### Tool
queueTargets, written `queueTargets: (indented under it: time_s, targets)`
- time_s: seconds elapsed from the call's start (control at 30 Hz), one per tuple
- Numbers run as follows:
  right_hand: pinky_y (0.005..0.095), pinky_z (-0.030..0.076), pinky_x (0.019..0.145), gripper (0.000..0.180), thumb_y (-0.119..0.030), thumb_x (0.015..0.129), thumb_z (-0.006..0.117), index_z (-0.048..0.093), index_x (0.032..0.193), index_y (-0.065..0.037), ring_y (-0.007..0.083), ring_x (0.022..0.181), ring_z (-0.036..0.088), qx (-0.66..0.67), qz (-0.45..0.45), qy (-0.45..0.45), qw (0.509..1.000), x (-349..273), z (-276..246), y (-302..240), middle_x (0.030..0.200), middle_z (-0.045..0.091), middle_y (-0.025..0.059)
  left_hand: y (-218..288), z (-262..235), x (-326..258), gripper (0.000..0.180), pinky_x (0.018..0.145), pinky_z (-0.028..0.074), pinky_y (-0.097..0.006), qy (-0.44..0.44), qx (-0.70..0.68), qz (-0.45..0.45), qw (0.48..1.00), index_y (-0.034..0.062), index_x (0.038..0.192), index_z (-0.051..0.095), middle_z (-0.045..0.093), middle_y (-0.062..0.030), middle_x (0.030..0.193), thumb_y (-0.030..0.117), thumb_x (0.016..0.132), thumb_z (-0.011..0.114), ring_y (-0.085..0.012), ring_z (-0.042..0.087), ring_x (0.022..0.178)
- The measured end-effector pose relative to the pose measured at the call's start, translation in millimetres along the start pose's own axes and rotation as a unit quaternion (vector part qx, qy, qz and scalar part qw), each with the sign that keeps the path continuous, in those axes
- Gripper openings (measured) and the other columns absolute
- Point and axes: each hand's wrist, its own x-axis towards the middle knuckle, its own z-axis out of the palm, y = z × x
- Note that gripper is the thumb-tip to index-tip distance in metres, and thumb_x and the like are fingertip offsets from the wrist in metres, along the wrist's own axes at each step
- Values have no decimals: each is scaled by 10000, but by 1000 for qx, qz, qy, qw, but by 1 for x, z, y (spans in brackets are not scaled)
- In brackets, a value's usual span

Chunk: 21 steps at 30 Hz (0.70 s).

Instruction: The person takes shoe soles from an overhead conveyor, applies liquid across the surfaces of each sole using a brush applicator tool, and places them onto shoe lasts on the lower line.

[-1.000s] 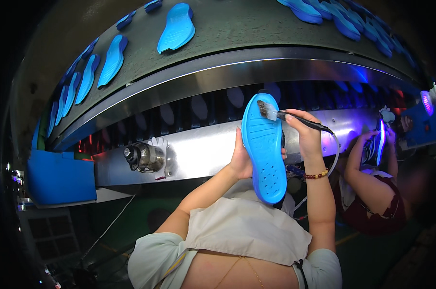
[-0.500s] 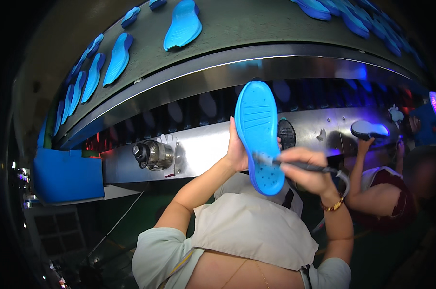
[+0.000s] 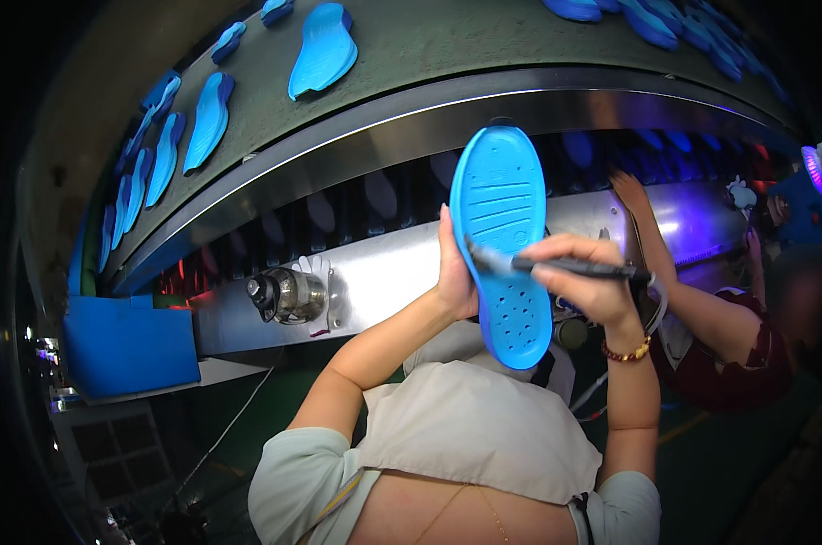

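Note:
A bright blue shoe sole [image 3: 506, 195] with raised ridges and small holes stands nearly upright before me, its inner side toward me. My left hand [image 3: 455, 277] is closed on its left edge; part of the fingers is hidden behind it. In my right hand [image 3: 588, 282] is a black-handled brush [image 3: 615, 271], with a pale tube running from the handle's end. The brush's tip, smeared by motion, lies against the sole's middle, just above the holes.
A green conveyor belt [image 3: 411, 45] carries several blue soles. Below it, a metal ledge [image 3: 375, 263] holds a clear bottle with a black cap [image 3: 288, 295]. A blue box [image 3: 129, 336] stands left. To the right, a co-worker's hand [image 3: 631, 193] reaches toward the dark lower rack.
The brush has moved up the sole from the holed end to the middle. The sole has shifted slightly right. The co-worker's arm has reached forward, and the shoe part held there is out of sight.

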Motion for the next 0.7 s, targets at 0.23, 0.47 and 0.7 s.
queueTargets:
  time_s: [0.23, 0.47, 0.7]
  targets:
    - [277, 460, 764, 181, 7, 697, 636, 644, 877, -1, 186, 833, 604, -12, -27, -3, 1000, -8, -7, 5, 902, 635, 113, 2, 0, 10, 1046, 773, 478, -420, -42, 43, 153, 986, 24, 1199, 405, 555, -208, 993, 839, 645, 54, -306, 574, 866]
    - [314, 467, 767, 199, 6, 638, 672, 653, 835, -11, 229, 847, 609, -69, -136, -52, 987, -18, -5, -6, 855, 648, 117, 22, 0, 9, 1007, 759, 442, -472, -63, -48, 205, 975, 41, 1158, 436, 548, -211, 944, 843, 638, 121, -352, 548, 815]
    - [320, 462, 770, 219, -13, 618, 697, 655, 832, -31, 224, 839, 617, -89, -154, -147, 973, -28, -4, -12, 829, 652, 105, 39, -3, 7, 968, 767, 444, -466, -58, -22, 223, 973, 39, 1167, 432, 544, -211, 969, 801, 682, 82, -341, 548, 838]
